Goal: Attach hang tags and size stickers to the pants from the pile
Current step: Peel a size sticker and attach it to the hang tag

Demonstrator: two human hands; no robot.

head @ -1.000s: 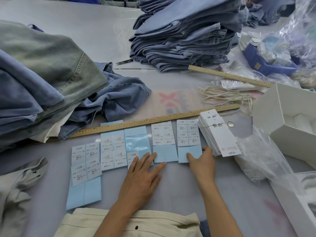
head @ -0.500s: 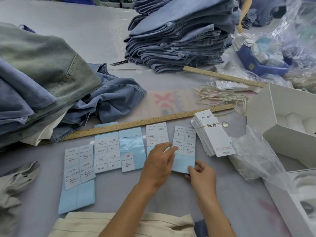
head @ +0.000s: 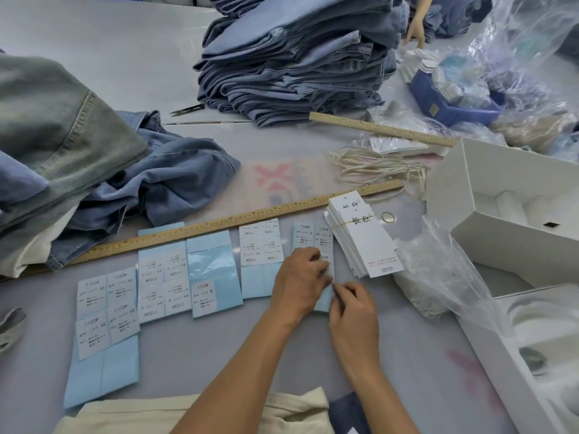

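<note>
left hand (head: 297, 283): it has crossed over from the middle sheets a second ago and now lies on the xl sticker sheet (head: 313, 242), fingers curled down, pressing it to the table (head: 203, 355).
right hand (head: 352, 311): just beside the left, fingertips pinching at the sheet's lower right edge; blurred, so whether a sticker is lifting i can't tell.
what changed: both hands have closed in on this one sheet, where before they lay spread and flat; i read that as peeling an xl sticker, tagging proper not yet begun.
other sticker sheets (head: 163, 283): laid in a row to the left, xs through l, against the near ruler (head: 219, 223).
hang tags (head: 363, 236): banded stack, touching the sheet's right side, untouched.
strings (head: 376, 167): loose bundle beyond the ruler.
pants pile (head: 291, 64): folded stack at the far side, well apart from the hands.
</note>
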